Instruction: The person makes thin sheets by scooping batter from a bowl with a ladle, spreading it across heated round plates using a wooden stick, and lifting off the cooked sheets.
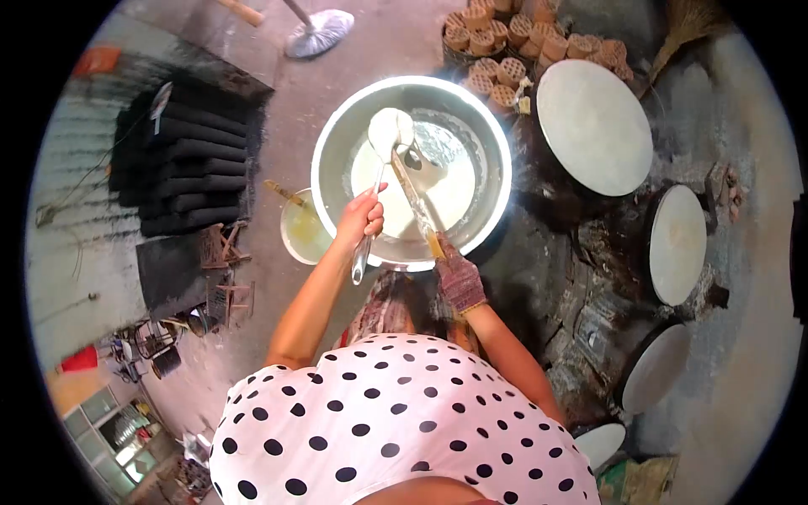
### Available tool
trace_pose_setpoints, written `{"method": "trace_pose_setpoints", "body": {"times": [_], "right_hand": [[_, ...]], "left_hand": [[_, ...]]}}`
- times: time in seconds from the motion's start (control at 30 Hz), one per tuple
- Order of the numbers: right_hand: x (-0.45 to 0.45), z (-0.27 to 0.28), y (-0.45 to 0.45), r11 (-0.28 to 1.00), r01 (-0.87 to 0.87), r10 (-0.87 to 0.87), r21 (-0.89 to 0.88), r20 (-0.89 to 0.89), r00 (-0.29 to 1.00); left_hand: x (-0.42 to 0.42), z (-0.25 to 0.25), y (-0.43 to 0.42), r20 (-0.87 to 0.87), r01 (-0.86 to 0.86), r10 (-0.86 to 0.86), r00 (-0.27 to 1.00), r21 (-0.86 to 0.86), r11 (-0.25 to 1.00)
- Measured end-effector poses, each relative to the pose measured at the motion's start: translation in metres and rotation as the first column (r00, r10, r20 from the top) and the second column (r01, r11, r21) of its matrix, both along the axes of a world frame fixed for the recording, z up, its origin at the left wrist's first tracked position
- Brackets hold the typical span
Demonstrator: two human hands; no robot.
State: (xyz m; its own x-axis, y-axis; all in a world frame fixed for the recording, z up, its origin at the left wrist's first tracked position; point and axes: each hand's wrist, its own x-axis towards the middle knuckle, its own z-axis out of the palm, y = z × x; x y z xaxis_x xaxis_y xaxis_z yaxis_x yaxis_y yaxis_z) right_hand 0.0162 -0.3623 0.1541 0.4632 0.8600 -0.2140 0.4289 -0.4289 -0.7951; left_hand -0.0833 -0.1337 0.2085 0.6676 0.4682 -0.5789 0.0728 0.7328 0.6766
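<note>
Below me stands a large metal basin (pixel 320 160) with white batter (pixel 450 194) in its bottom. My bare left hand (pixel 362 217) is wrapped round the handle of a metal ladle (pixel 360 259). The ladle's bowl, heaped with white batter (pixel 391 129), is over the basin. My right hand (pixel 460 279), in a dark knitted glove, grips a flat wooden stick (pixel 412 195) smeared with batter. The stick slants up and left over the basin, its far end close under the ladle's bowl; whether they touch I cannot tell.
At the basin's left is a smaller bowl (pixel 305 231) of yellowish liquid with a brush-like handle across its rim. Several round griddles (pixel 594 126) line the right side. Perforated clay-coloured briquettes (pixel 509 71) are piled at the back; dark stacked sheets (pixel 194 160) stand at left.
</note>
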Motion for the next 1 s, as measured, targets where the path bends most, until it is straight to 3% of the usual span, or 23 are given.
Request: {"method": "trace_pose_setpoints", "body": {"times": [0.03, 0.13, 0.2, 0.27, 0.33, 0.4, 0.5, 0.53, 0.57, 0.6, 0.63, 0.7, 0.73, 0.77, 0.8, 0.83, 0.87, 0.9, 1.0], "right_hand": [[0.004, 0.015, -0.002, 0.998, -0.021, 0.024, 0.055, -0.05, 0.998], [0.031, 0.078, 0.003, 0.929, -0.276, 0.127, 0.246, 0.488, 0.863], [0.049, 0.132, 0.013, 0.88, -0.309, 0.051, 0.36, 0.576, 0.816], [0.061, 0.177, 0.018, 0.863, -0.131, 0.075, 0.489, 0.131, 0.989], [0.071, 0.226, 0.018, 0.856, 0.082, 0.07, 0.51, -0.272, 0.96], [0.075, 0.268, 0.011, 0.853, 0.239, 0.053, 0.463, -0.533, 0.845], [0.098, 0.259, -0.002, 0.923, 0.235, 0.02, 0.303, -0.649, 0.761], [0.106, 0.222, -0.003, 0.894, 0.131, 0.016, 0.429, -0.323, 0.946], [0.103, 0.198, -0.007, 0.895, -0.023, 0.005, 0.445, 0.04, 0.999], [0.1, 0.175, -0.01, 0.912, -0.126, -0.075, 0.391, 0.46, 0.885], [0.098, 0.152, -0.013, 0.922, -0.145, -0.187, 0.358, 0.743, 0.642], [0.077, 0.139, -0.052, 0.98, -0.057, -0.13, 0.189, 0.834, 0.537], [0.063, 0.123, -0.076, 0.995, 0.094, -0.026, -0.026, 0.859, 0.511], [0.047, 0.112, -0.106, 0.984, 0.171, -0.133, 0.038, 0.802, 0.582], [0.031, 0.104, -0.134, 0.963, 0.247, -0.243, 0.106, 0.737, 0.631], [0.018, 0.1, -0.162, 0.943, 0.319, -0.281, 0.094, 0.737, 0.614], [0.007, 0.098, -0.192, 0.903, 0.417, -0.386, 0.102, 0.62, 0.683], [-0.003, 0.096, -0.22, 0.852, 0.514, -0.492, 0.1, 0.487, 0.721], [-0.029, 0.071, -0.276, 0.688, 0.724, -0.661, 0.049, 0.454, 0.597]], "left_hand": [[-0.002, 0.036, -0.008, 0.002, -0.027, 0.027, 1.0, 0.071, 0.997], [-0.009, 0.139, -0.019, 0.118, -0.064, 0.041, 0.992, 0.201, 0.978], [-0.012, 0.204, -0.023, 0.121, -0.073, 0.032, 0.992, 0.354, 0.932], [-0.017, 0.262, -0.025, 0.134, -0.074, 0.008, 0.991, 0.496, 0.865], [-0.022, 0.302, -0.021, 0.184, -0.129, 0.024, 0.983, 0.582, 0.803], [-0.034, 0.318, -0.002, 0.165, -0.076, -0.044, 0.985, 0.657, 0.75], [-0.044, 0.301, 0.024, 0.051, 0.072, -0.13, 0.99, 0.611, 0.788], [-0.042, 0.274, 0.036, 0.073, 0.111, -0.18, 0.981, 0.548, 0.829], [-0.035, 0.25, 0.04, 0.117, 0.14, -0.198, 0.973, 0.379, 0.915], [-0.026, 0.228, 0.04, 0.154, 0.185, -0.216, 0.964, 0.194, 0.963], [-0.014, 0.206, 0.031, 0.22, 0.19, -0.183, 0.958, -0.01, 0.982], [0.012, 0.166, 0.017, 0.266, 0.152, -0.079, 0.961, -0.267, 0.951], [0.023, 0.157, -0.002, 0.227, 0.096, -0.015, 0.974, -0.348, 0.932], [0.029, 0.142, -0.023, 0.173, 0.178, -0.161, 0.972, -0.086, 0.98], [0.031, 0.128, -0.045, 0.109, 0.261, -0.284, 0.953, 0.186, 0.947], [0.034, 0.122, -0.072, 0.029, 0.345, -0.373, 0.928, 0.32, 0.882], [0.04, 0.117, -0.099, -0.049, 0.417, -0.444, 0.895, 0.448, 0.791], [0.052, 0.102, -0.121, 0.001, 0.447, -0.477, 0.879, 0.348, 0.824], [0.119, 0.081, -0.169, 0.207, 0.621, -0.591, 0.78, -0.142, 0.771]]}}
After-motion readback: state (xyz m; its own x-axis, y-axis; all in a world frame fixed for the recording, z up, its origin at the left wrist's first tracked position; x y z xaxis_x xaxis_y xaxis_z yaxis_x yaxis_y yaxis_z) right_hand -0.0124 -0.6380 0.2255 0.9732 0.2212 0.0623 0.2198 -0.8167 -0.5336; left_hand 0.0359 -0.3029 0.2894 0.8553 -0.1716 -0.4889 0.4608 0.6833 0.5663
